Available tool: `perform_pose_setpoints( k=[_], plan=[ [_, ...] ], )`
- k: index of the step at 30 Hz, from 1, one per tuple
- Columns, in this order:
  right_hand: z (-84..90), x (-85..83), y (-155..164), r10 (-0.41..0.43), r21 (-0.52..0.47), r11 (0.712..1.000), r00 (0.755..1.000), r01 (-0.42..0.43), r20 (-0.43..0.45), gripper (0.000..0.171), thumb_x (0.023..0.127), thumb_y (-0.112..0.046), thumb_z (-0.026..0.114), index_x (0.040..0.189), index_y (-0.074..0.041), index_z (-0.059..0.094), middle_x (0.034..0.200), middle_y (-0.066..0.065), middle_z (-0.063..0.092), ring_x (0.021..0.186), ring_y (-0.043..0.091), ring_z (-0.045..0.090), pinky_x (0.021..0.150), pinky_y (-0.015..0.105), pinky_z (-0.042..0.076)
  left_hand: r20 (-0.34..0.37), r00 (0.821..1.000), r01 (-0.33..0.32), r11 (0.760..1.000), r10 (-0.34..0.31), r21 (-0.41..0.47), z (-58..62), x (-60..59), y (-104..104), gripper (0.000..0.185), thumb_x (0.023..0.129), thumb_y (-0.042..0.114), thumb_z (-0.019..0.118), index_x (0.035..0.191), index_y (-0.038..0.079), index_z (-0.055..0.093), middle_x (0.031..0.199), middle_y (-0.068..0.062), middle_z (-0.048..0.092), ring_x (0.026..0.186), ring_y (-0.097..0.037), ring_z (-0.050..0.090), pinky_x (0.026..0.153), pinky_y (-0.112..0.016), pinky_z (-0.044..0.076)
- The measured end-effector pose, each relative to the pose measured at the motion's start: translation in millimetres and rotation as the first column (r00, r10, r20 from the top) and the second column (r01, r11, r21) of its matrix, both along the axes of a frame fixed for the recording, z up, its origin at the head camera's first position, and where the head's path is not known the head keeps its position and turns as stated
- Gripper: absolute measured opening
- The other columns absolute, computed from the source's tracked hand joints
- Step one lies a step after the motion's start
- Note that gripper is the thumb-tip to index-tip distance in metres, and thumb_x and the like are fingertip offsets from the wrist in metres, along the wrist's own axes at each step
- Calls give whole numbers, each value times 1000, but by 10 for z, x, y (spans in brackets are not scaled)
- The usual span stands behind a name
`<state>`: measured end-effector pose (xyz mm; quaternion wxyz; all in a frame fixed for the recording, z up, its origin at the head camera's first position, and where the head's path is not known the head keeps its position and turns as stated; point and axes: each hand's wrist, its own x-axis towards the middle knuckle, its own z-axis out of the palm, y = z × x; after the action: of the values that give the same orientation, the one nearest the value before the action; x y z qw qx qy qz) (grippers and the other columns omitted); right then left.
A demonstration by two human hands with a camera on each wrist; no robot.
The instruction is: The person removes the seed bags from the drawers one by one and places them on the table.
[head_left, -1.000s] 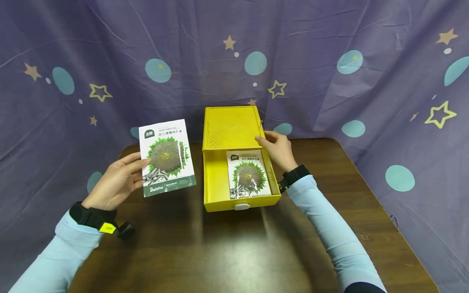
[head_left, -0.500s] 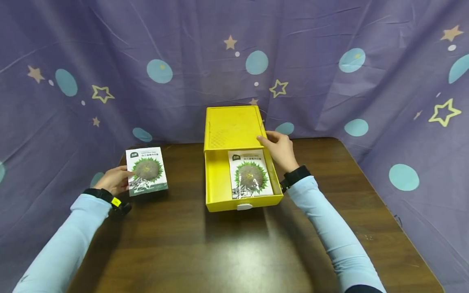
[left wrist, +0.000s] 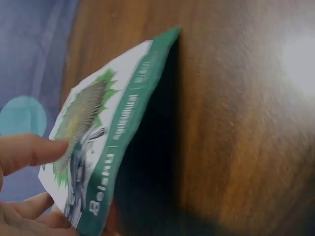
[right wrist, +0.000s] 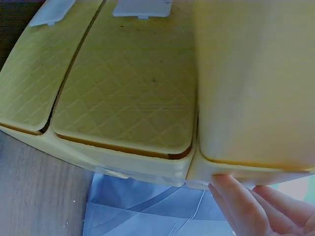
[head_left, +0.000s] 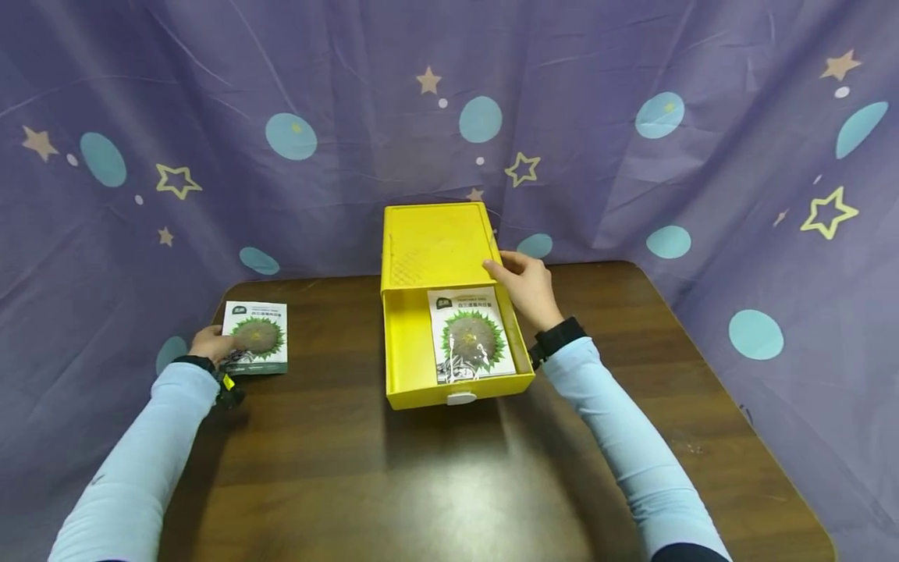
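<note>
covering the rear, a purple star-print curtain hangs behind the brown tabletop. a yellow drawer box stands mid-tabletop, drawer pulled out, one seed packet lying inside. right hand rests against the box's right edge, fingers relaxed. left hand pinches a second seed packet at the tabletop's left edge.

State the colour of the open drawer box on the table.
The drawer box is bright yellow, with a white handle tab at its front; the head view shows it best.
</note>
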<state>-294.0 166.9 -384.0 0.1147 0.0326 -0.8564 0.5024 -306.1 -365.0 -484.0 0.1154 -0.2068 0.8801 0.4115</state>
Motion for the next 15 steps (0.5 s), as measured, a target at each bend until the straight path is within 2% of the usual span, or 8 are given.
perform_pose_setpoints(
  k=[2,7,10,11,13,15],
  plan=[
    [-9,4,1,-4,-8,1000,1000,4,-2,57,83,-51,62,125,-13,59,112,5,64,96,18,61,81,35,50,-32,999,18,998,-20,-67,-39,-16,26,83,83,13,59,142,-11,6,143,-36,12,128,-52,19,100,-58,28],
    [-3,17,-3,-7,-17,1000,1000,7,5,56,83,-50,63,125,-14,59,111,5,64,95,17,62,81,34,50,-119,991,29,975,-57,-222,-134,-28,135,73,81,8,55,141,-12,17,138,-37,24,125,-54,22,101,-59,23],
    [6,19,-13,-5,-15,1000,1000,5,5,56,83,-50,63,125,-14,59,111,5,65,94,17,62,80,34,51,-197,974,47,952,-110,-301,-175,1,221,68,79,6,54,137,-12,26,131,-41,29,118,-59,25,97,-62,24],
    [9,19,-16,-3,-16,1000,1000,3,3,56,83,-50,63,125,-14,59,110,5,65,94,17,62,80,34,51,-231,961,69,937,-155,-343,-193,8,250,65,78,5,54,136,-13,29,128,-42,32,116,-59,27,95,-63,25],
    [13,18,-15,-1,-12,1000,1000,1,-2,55,83,-50,63,124,-14,60,109,5,65,93,17,62,79,34,51,-287,919,134,899,-270,-417,-226,33,307,62,77,4,58,133,-11,35,122,-44,35,111,-60,32,91,-64,28],
    [17,18,-8,-1,-9,1000,1000,0,-7,54,83,-50,62,123,-15,60,107,4,66,92,17,62,79,34,51,-313,859,217,842,-404,-493,-254,62,373,58,77,2,61,130,-10,40,121,-42,39,110,-58,35,90,-65,29]
  ],
)
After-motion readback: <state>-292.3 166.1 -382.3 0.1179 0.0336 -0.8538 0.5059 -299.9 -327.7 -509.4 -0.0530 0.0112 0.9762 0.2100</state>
